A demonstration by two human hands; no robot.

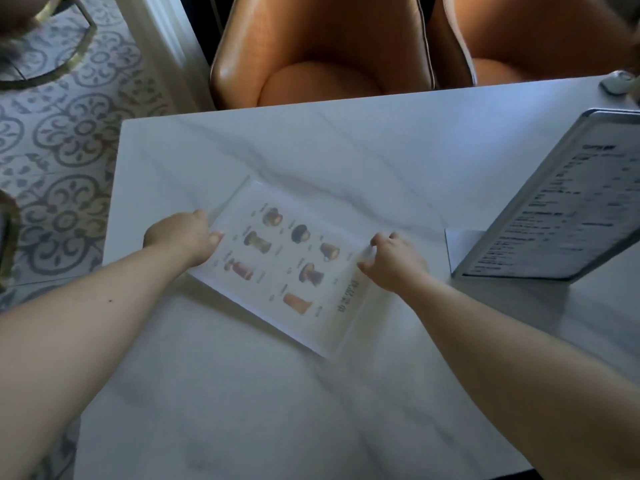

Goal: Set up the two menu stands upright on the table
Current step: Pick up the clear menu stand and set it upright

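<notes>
I am seeing the drinks menu (pixel 291 261) lying flat on the table (pixel 242 393), its long axis running far-left to near-right. My left hand (pixel 183 237) and right hand (pixel 394 259) are each pinching a long edge. The other menu stand (pixel 561 202) is standing tilted at the right.

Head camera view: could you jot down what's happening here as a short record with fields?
surface: white marble table
picture menu stand: lying flat, mid-table
text menu stand: propped up, leaning, right side
left hand: gripping the flat stand's far-left edge
right hand: gripping its right edge
behind table: two orange chairs
task status: one stand up, one not yet
</notes>
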